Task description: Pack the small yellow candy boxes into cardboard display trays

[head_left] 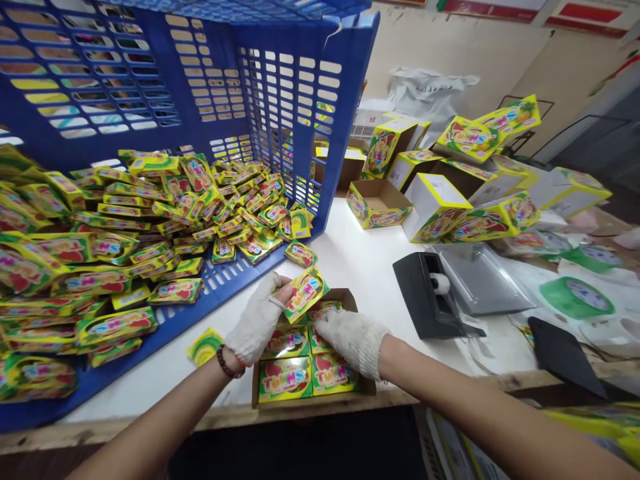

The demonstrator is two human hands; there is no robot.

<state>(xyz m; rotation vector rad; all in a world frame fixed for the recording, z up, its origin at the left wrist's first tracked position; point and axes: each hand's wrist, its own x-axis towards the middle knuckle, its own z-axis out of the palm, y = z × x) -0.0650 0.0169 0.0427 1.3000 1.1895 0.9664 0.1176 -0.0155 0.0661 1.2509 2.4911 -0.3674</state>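
I see the left hand (256, 325) pinching a packet (306, 295). I can't tell whether the right hand (354, 339) grips anything in the box (349, 299). The crate (163, 87) is cropped.

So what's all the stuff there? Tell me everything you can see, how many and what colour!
Crate: one, blue, left
Packets in crate: too many to count, yellow-green, heaped
Near box: one, brown inside, front of table
Packets in near box: at least four, yellow-green, lying flat
Loose packets: two, yellow-green, beside crate
Held packet: one, yellow-green, above near box
Table: one, white, middle
Other boxes: several, yellow and white, back right
Tape dispenser: one, black, right
Plastic: uncounted, clear, beside dispenser
Tape rolls: at least two, green, far right
Bag: one, white, by the wall
Left hand: one, white glove, gripping held packet
Right hand: one, white glove, at near box
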